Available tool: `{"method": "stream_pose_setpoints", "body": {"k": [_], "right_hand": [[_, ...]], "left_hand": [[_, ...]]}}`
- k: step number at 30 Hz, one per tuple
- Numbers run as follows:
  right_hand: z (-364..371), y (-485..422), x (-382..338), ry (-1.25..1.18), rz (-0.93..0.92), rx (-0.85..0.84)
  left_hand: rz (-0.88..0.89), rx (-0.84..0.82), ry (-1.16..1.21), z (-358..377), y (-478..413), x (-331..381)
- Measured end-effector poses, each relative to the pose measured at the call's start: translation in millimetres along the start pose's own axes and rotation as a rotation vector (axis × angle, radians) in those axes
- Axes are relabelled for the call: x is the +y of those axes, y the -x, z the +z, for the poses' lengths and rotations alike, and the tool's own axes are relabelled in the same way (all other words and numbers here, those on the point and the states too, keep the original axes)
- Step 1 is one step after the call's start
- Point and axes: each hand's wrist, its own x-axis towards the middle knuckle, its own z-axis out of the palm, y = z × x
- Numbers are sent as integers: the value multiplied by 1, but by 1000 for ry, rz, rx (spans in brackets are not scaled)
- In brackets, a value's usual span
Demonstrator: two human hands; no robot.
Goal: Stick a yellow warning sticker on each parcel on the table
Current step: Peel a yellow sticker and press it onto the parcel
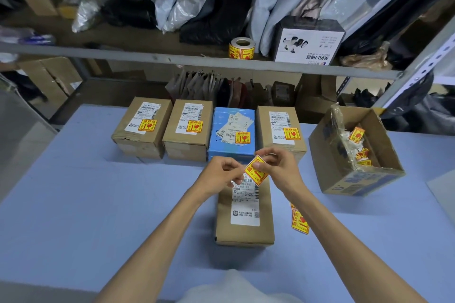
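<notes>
Pinching a yellow square warning sticker (256,172) between thumb and forefinger, our right hand (279,167) holds it tilted with one corner up, while the curled fingertips of our left hand (219,172) grip its left corner. The sticker hangs in the air just above the far end of a brown cardboard parcel (243,232) with a white shipping label, which lies on the light-blue table (98,204) between our forearms. Just right of that parcel a short strip of yellow stickers (300,223) lies flat. Beyond our hands four parcels stand in a row, each already bearing a yellow label: the left-end brown carton (142,130), the second brown carton (188,131), the blue carton (232,131) and the right-end brown carton (280,128). At the right an open cardboard box (357,181) holds crumpled scraps, and a sticker roll (242,48) sits on the grey shelf (147,55).
</notes>
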Motion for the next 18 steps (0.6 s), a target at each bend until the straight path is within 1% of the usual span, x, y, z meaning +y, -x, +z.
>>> {"method": "stream_pose_setpoints", "body": {"k": [2, 3, 5, 6, 7, 8, 10, 13, 18], "right_hand": [[1, 0, 3, 16, -4, 44], [3, 1, 7, 98, -45, 99], [6, 5, 15, 399, -221, 216], [9, 7, 19, 529, -323, 237], [12, 10, 22, 589, -391, 220], [14, 13, 23, 596, -414, 184], [19, 15, 24, 532, -383, 136], [21, 16, 23, 470, -333, 113], [20, 17, 20, 467, -317, 64]], "left_hand": [[-8, 2, 13, 1, 0, 1], [-10, 7, 29, 2, -1, 1], [-10, 32, 67, 5, -2, 2], [-13, 46, 87, 6, -2, 3], [-14, 57, 108, 7, -2, 3], [-12, 64, 127, 8, -3, 3], [-10, 71, 140, 9, -2, 4], [-13, 67, 155, 11, -1, 2], [-18, 58, 165, 10, 0, 0]]}}
